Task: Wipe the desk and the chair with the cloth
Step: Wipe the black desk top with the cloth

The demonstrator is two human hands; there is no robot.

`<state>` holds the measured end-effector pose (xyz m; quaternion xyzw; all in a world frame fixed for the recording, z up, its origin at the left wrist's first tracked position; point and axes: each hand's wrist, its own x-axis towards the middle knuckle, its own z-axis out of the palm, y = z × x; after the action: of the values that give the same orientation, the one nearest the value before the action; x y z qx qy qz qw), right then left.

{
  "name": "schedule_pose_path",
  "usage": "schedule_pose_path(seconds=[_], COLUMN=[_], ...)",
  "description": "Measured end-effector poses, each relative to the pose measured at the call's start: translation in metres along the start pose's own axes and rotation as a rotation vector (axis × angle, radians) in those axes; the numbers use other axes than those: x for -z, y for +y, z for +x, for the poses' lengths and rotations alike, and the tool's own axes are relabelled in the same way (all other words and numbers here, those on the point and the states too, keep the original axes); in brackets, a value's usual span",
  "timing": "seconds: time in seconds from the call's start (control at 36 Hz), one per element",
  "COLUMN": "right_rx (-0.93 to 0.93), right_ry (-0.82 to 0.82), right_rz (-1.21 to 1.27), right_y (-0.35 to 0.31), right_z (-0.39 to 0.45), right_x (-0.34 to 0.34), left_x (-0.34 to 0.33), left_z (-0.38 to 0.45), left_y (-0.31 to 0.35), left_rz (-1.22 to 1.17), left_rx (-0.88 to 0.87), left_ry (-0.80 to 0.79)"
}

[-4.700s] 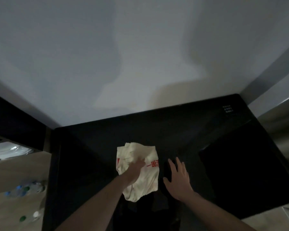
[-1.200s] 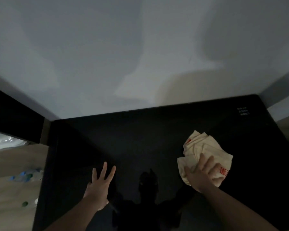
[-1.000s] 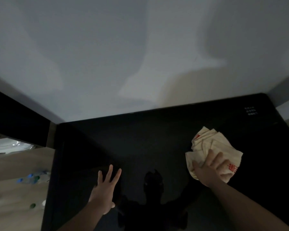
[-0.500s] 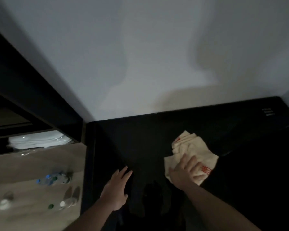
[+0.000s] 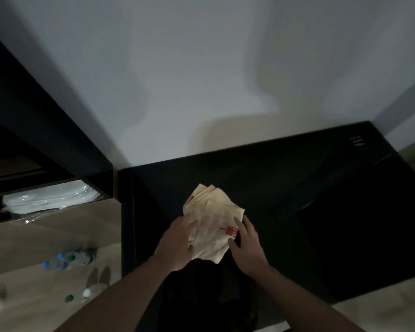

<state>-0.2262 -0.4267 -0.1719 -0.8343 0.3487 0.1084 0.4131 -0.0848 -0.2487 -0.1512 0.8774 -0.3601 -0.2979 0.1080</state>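
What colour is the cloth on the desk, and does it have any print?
The cloth is cream with red printed characters, shown in the head view.

Looking forward and steeply down from head height through a single wide-angle lens, facing a pale wall (image 5: 201, 75) with the black desk (image 5: 297, 188) pushed against it. Sitting close over the near half of the desk, with both forearms entering from the bottom edge and the left hand (image 5: 177, 243) and right hand (image 5: 246, 245) landing a little below centre on the cloth (image 5: 213, 219). Taking in the wooden floor (image 5: 46, 240) and some bottles (image 5: 67, 257) at lower left, with straight edges bending towards the borders; no second view sharing any of it.
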Motion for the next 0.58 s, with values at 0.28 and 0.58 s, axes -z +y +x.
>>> schedule_pose_path(seconds=[0.28,0.58], right_rx=[-0.113,0.047], right_ry=[-0.053,-0.175], right_rz=[-0.227,-0.396], right_y=[0.065,0.031], right_z=[0.014,0.026], right_x=[0.032,-0.003], left_x=[-0.057,-0.046], left_z=[0.067,0.036], left_y=[0.053,-0.013], left_rz=[0.199,0.232], left_rx=[0.095,0.129], left_ry=[-0.218,-0.236])
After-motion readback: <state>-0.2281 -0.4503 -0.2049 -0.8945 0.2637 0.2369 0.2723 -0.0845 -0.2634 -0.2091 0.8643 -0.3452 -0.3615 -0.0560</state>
